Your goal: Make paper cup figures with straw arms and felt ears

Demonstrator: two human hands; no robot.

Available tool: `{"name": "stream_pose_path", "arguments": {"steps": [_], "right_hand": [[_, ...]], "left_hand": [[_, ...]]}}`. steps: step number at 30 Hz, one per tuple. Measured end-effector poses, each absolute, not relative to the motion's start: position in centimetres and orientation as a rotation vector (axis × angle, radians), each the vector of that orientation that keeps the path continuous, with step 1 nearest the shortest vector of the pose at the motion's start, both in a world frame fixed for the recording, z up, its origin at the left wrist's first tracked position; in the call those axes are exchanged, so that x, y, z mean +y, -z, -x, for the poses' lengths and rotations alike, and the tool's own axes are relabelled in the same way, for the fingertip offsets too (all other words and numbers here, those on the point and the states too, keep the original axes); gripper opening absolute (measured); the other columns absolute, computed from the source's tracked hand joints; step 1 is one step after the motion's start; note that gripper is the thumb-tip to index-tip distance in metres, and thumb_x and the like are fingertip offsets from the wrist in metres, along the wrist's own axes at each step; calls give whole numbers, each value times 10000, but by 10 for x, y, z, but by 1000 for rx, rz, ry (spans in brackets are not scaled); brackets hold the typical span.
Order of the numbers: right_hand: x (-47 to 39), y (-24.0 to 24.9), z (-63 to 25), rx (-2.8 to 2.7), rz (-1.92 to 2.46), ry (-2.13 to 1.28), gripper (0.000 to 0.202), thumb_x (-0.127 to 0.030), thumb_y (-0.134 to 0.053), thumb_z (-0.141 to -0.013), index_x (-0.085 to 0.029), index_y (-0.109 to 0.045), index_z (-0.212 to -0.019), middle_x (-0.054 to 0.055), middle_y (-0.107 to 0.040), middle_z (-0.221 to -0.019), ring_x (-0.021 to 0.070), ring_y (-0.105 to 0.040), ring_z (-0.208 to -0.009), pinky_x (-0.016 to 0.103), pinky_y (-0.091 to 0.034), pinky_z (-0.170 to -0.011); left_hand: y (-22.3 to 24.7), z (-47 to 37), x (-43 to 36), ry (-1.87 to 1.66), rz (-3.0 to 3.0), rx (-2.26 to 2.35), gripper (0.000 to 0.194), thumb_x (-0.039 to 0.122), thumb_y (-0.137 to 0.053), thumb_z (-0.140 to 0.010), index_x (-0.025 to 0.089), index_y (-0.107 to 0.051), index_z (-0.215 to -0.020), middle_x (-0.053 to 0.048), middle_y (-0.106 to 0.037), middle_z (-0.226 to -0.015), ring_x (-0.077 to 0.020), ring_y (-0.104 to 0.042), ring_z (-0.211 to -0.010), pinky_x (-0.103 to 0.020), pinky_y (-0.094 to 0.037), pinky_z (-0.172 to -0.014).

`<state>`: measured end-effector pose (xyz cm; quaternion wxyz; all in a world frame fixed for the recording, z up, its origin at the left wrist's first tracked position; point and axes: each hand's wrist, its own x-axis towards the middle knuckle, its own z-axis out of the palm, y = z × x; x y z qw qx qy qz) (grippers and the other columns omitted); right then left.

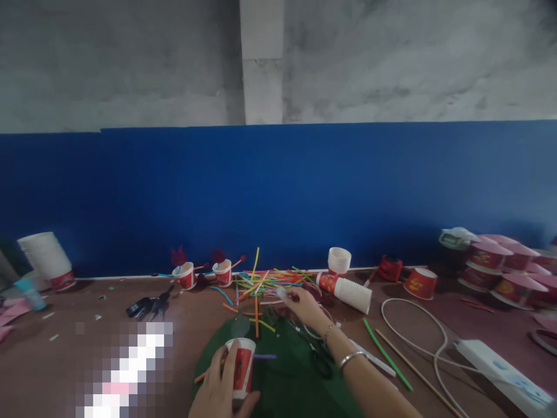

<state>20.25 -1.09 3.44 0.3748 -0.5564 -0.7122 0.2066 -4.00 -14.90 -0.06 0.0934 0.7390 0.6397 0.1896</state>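
My left hand (221, 380) is wrapped around a red and white paper cup (244, 364), mouth up and slightly tilted, over a dark green mat (287, 395). A purple stick (266, 356) juts out on the cup's right side, and an orange stick (200, 377) shows left of the hand. My right hand (304, 307) reaches forward to the near edge of a pile of colourful thin sticks (270, 281). Its fingers are drawn together by a small whitish thing (282, 293) too blurred to name. Scissors (321, 357) with dark handles lie under the right forearm.
Two cups with sticks attached (186, 276) stand by the blue wall. A stack of paper cups (348, 293) lies on its side. To the right are a green stick (387, 354), a white cable (441, 331), a power strip (505, 371) and pink-topped cups (517, 287).
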Motion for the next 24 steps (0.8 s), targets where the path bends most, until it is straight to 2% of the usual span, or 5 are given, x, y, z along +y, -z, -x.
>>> {"name": "stream_pose_path", "arguments": {"steps": [7, 11, 15, 20, 24], "right_hand": [[-26, -37, -198, -1943, 1479, -540, 267, -203, -495, -766, -145, -702, -925, 81, -718, -913, 191, -644, -815, 264, -471, -754], [-44, -50, -225, -2035, 1597, -430, 202, -181, -505, -742, -152, -705, -732, 91, -698, -863, 215, -613, -871, 290, -425, -809], [-83, -53, -241, -2138, 1738, -400, 134, -188, -558, -682, -178, -684, -638, 69, -689, -721, 222, -622, -727, 306, -425, -705], [-123, -44, -242, -2263, 2024, -240, 219, -158, -546, -671, -183, -678, -843, 113, -688, -950, 271, -621, -904, 327, -427, -754], [-128, -42, -246, -2247, 2142, -216, 315, -59, -477, -669, -162, -665, -900, 135, -693, -952, 284, -637, -893, 345, -445, -749]], "left_hand": [[0, 38, -154, -655, -2096, 1882, 626, 378, -443, -826, 171, -290, -1396, -159, -404, -1366, -290, -516, -1167, -382, -492, -861], [5, 41, -155, -797, -2008, 1893, 603, 399, -418, -839, 187, -292, -1389, -157, -384, -1360, -306, -502, -1176, -416, -480, -877], [12, 39, -152, -937, -1894, 1948, 589, 424, -405, -830, 185, -324, -1363, -148, -379, -1335, -323, -503, -1159, -449, -478, -869], [16, 45, -147, -1034, -1817, 1898, 616, 457, -410, -821, 161, -310, -1352, -153, -429, -1283, -310, -496, -1171, -459, -468, -901], [19, 54, -142, -1126, -1730, 1836, 708, 508, -481, -773, 123, -316, -1344, -174, -479, -1252, -311, -514, -1157, -452, -457, -939]]}}
